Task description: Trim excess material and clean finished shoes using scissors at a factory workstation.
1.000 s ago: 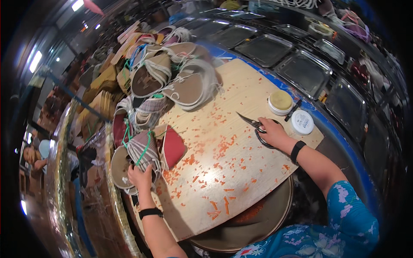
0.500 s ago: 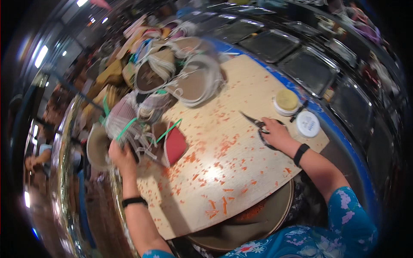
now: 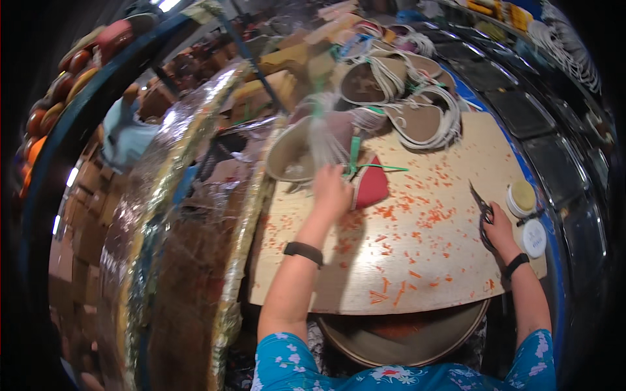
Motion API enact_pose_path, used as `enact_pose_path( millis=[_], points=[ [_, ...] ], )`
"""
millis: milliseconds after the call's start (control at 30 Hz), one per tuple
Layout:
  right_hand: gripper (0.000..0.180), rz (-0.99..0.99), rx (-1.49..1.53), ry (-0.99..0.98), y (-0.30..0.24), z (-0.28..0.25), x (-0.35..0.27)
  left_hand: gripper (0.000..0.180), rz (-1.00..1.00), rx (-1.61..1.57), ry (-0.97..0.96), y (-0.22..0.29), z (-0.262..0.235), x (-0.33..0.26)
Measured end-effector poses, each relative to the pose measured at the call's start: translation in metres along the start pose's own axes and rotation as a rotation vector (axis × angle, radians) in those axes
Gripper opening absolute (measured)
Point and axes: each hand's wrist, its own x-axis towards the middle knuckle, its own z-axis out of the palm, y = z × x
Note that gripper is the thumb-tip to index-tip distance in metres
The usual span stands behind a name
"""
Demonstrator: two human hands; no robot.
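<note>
"What's at the left?"
"A corded bundle point(image 3: 321, 133) of fabric pieces, over the left side of the board point(image 3: 473, 130); resting or raised, I can't tell. The left hand point(image 3: 332, 190) is closed on its near side, probably to control those loose cords."
"And next?"
"A red piece point(image 3: 372, 187) just right of that hand, then orange scraps point(image 3: 438, 214) strewn across the middle."
"The other hand?"
"Well apart: the right hand point(image 3: 501, 229) grips scissors point(image 3: 482, 210) by their handles, blades pointing far, perhaps to keep them handy."
"Why are the tub point(image 3: 521, 199) and white lid point(image 3: 534, 238) rightmost?"
"Likely for easy reach, clear of the scraps."
</note>
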Motion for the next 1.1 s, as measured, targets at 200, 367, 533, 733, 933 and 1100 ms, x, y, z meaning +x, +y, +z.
enact_pose_path(
  millis=[200,367,533,733,933,1100],
  points=[
    [0.051,0.000,-0.045,-0.046,0.011,0.006,0.014,0.055,0.160,-0.297,-0.778,0.047,-0.072,-0.062],
    [0.043,-0.069,0.172,0.175,0.012,0.017,0.011,0.049,0.177,-0.384,-0.838,0.076,-0.119,-0.152],
    [0.054,0.125,0.739,0.061,-0.035,-0.005,-0.026,0.051,0.053,-0.493,-0.871,0.084,-0.145,-0.255],
    [0.063,-0.154,0.915,-0.174,-0.030,0.021,-0.079,0.047,-0.037,-0.578,-0.845,0.097,-0.150,-0.334],
    [0.052,-0.122,0.414,-0.285,-0.094,-0.011,-0.174,0.047,-0.108,-0.531,-0.801,0.091,-0.148,-0.397],
    [0.049,0.013,0.765,-0.634,-0.061,-0.007,-0.213,0.048,-0.087,-0.560,-0.910,0.105,-0.119,-0.416]
  ],
)
